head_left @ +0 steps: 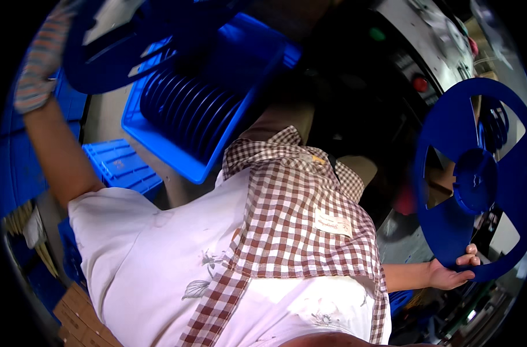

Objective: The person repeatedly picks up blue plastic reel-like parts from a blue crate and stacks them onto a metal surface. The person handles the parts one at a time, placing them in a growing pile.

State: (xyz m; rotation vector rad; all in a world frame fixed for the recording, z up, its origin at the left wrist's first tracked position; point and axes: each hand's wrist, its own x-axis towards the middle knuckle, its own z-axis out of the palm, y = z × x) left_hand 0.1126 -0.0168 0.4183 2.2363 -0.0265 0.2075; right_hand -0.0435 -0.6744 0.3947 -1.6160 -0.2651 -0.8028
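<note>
Holding a large blue plastic reel [474,179] by its lower rim, the right hand [451,272] sits low at the right of the view, bare, fingers curled over the rim edge and thumb beneath. Reel stands near upright, face toward the camera, spoked with open cut-outs and a raised round hub at centre. Behind it, a dark machine housing [390,75] with a red button [420,84] and a green one [377,34].

Left hand [41,58], in a striped knit glove, is raised to the upper left and meets the rim of a second blue reel [110,49]; the grip looks closed on it, though the fingers are blurred at the picture's edge, so probably grasping.

Between the two arms: a blue plastic crate [217,92], tilted, packed with a row of blue reels standing on edge. More blue crates [121,165] lie below the left arm. Person's white shirt and brown checked apron [292,214] fill the lower centre. Cardboard [81,315] at lower left.
</note>
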